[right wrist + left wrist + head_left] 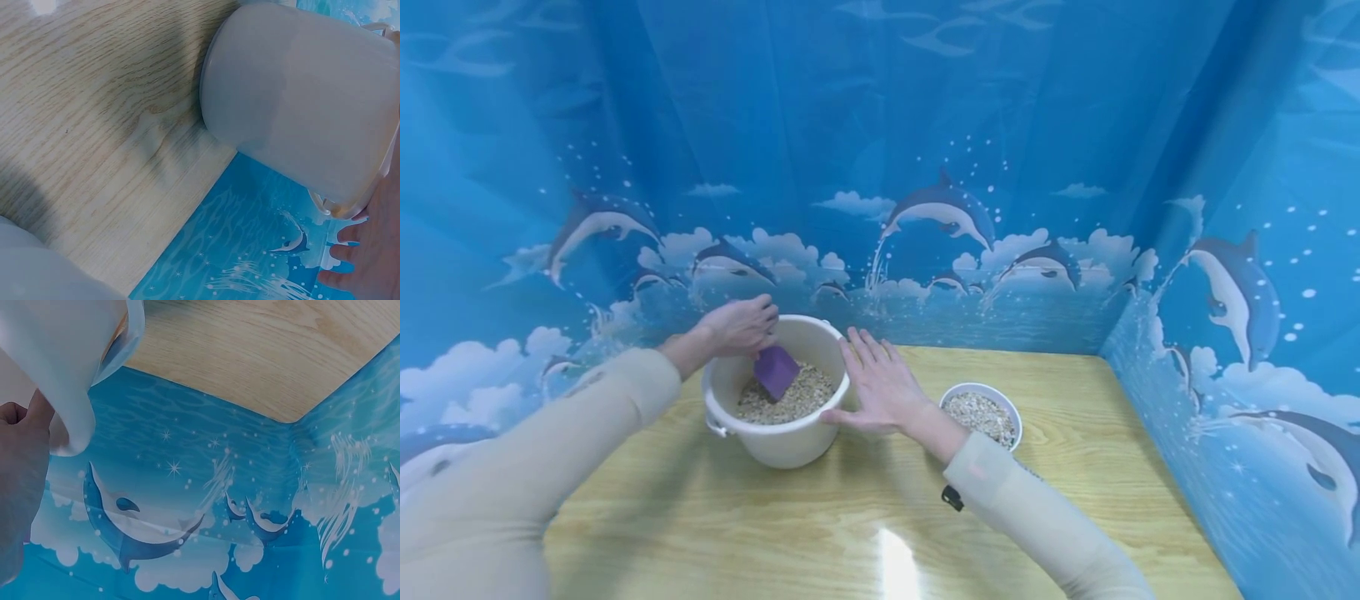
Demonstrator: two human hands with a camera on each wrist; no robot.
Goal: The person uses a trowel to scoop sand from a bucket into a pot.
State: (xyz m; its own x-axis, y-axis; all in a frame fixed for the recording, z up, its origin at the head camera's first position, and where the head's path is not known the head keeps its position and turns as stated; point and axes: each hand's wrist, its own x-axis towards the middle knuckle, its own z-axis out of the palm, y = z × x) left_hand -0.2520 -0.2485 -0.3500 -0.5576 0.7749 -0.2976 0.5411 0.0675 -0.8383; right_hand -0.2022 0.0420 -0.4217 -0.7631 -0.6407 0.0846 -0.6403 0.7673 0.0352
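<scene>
My left hand (741, 325) grips a purple scoop (777, 372) above the far left rim of a white bucket (790, 446). The scoop's blade tilts down into the bucket, against a bed of pale, grain-like pieces (805, 396). Flat and with fingers spread, my right hand (880, 383) rests at the bucket's right rim. In the left wrist view, the left hand (22, 481) is cut off by the frame edge and the scoop is hardly visible. The right wrist view has the bucket's smooth side (300, 94) and the right hand's fingers (350, 256) by its rim.
A small white bowl (1017, 421) of similar pieces stands right of the bucket, partly behind my right forearm. Both sit on a wood-grain table (790, 533). Blue dolphin-print curtains (880, 125) enclose the back and sides. A pale rounded shape (44, 269) shows in the right wrist view.
</scene>
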